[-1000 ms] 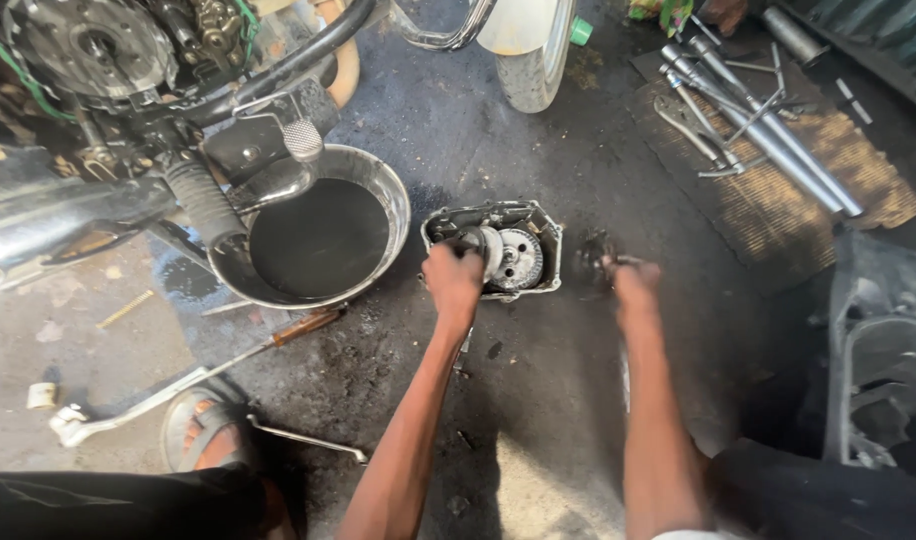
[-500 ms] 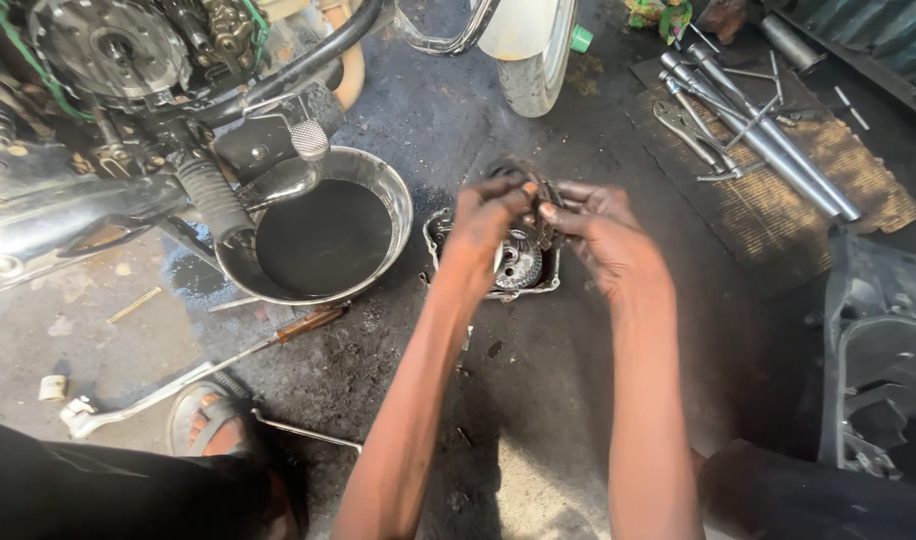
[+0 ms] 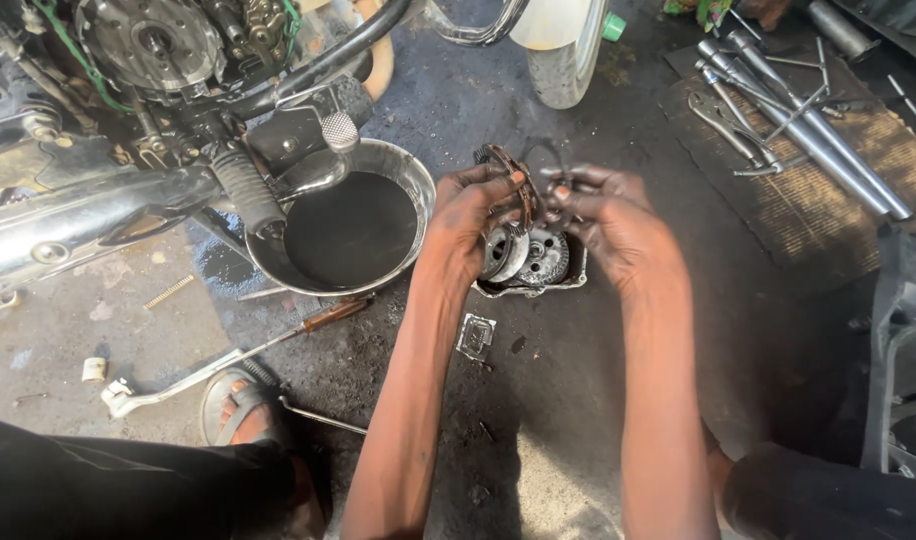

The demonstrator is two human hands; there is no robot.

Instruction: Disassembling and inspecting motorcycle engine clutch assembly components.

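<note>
Your left hand [image 3: 468,215] and right hand [image 3: 608,215] pinch a stack of clutch plates [image 3: 521,190] above the tray [image 3: 578,283]. Hub [image 3: 543,257] already out; plates still unsorted, by my judgement.

tray [image 3: 578,283]: mostly hidden by hands | motorcycle [image 3: 128,120]: cut off

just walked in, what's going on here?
A person crouches on a greasy floor beside a motorcycle. The left hand and right hand together hold up thin ring-shaped plates over a metal tray with round engine parts in it. A pan of dark oil sits to the left, with tools on a mat at upper right.
</note>
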